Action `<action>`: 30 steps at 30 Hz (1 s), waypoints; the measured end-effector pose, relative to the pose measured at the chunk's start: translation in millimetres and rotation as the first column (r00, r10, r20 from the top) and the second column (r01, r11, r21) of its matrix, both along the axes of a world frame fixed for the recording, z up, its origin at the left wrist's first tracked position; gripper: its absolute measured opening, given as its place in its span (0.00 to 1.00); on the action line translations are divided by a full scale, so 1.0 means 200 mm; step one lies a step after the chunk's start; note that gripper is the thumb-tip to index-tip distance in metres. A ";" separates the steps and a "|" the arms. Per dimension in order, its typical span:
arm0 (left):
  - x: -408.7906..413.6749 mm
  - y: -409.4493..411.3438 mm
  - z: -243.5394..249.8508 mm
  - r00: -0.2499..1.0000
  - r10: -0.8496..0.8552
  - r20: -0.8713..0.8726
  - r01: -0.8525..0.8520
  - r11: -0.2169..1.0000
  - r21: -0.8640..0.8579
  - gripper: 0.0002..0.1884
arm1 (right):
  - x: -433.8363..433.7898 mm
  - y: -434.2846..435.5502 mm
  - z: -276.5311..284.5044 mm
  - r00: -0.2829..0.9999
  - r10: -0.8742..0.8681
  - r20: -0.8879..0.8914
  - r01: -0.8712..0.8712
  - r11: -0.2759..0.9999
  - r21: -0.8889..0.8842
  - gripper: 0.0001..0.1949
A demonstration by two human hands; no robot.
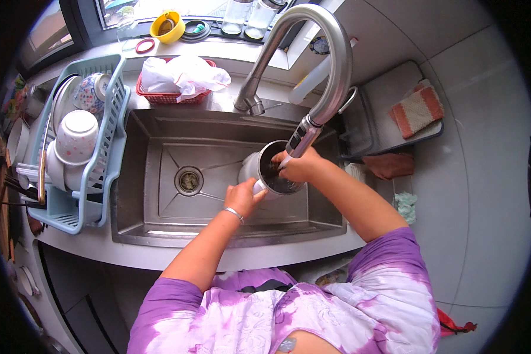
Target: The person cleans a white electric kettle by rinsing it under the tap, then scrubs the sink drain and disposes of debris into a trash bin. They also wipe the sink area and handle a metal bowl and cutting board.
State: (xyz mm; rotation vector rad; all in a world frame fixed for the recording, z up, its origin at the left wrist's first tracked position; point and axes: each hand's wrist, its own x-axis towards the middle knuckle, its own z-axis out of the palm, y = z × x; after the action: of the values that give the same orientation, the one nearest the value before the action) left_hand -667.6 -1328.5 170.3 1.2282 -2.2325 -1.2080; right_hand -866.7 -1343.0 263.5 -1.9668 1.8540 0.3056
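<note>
A white pot (249,169) with a dark inside is held tilted over the stainless steel sink (172,152), its mouth turned up towards the right. My left hand (243,197) grips the pot's white handle. My right hand (298,164) reaches into the mouth, its fingers partly hidden inside, and whether they hold anything cannot be told. Just above that hand is the spray head of the steel gooseneck faucet (341,57), with water seeming to run from it into the pot. The sink drain (188,180) lies left of the pot.
A light blue dish rack (76,223) with bowls, plates and chopsticks stands left of the sink. Behind the sink are a red basket (159,97) with white plastic bags and a yellow bowl (167,27). At the right, a striped cloth (418,108) lies on a tray near a green scrubber (405,207).
</note>
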 end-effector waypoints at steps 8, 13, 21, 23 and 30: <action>0.01 -0.01 0.00 0.999 0.003 0.053 -0.004 1.000 0.015 0.20 | 0.10 0.01 0.41 0.887 0.197 -0.417 -0.067 0.949 0.308 0.14; -0.01 0.01 0.01 0.998 -0.028 0.058 0.028 1.000 -0.001 0.21 | 0.07 0.05 0.41 0.940 0.300 -0.161 -0.274 0.947 0.167 0.16; 0.01 0.01 0.01 1.000 -0.001 0.022 0.001 1.000 0.010 0.21 | 0.00 0.13 0.54 0.977 -0.037 -0.212 0.041 0.999 0.014 0.21; 0.00 0.01 0.01 1.000 -0.009 -0.003 0.009 1.000 0.025 0.21 | -0.07 0.24 0.60 0.980 -0.111 -0.164 0.106 0.994 -0.037 0.22; 0.02 -0.01 0.02 1.000 0.000 0.010 -0.001 0.998 0.059 0.21 | -0.35 0.71 0.56 0.656 -0.582 0.481 0.708 0.696 -0.124 0.25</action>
State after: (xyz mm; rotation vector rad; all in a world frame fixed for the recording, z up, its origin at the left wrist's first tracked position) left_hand -664.2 -1330.7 173.6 1.2592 -2.2180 -1.2785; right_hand -937.2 -1201.6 376.1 -1.2190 2.2383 -0.6083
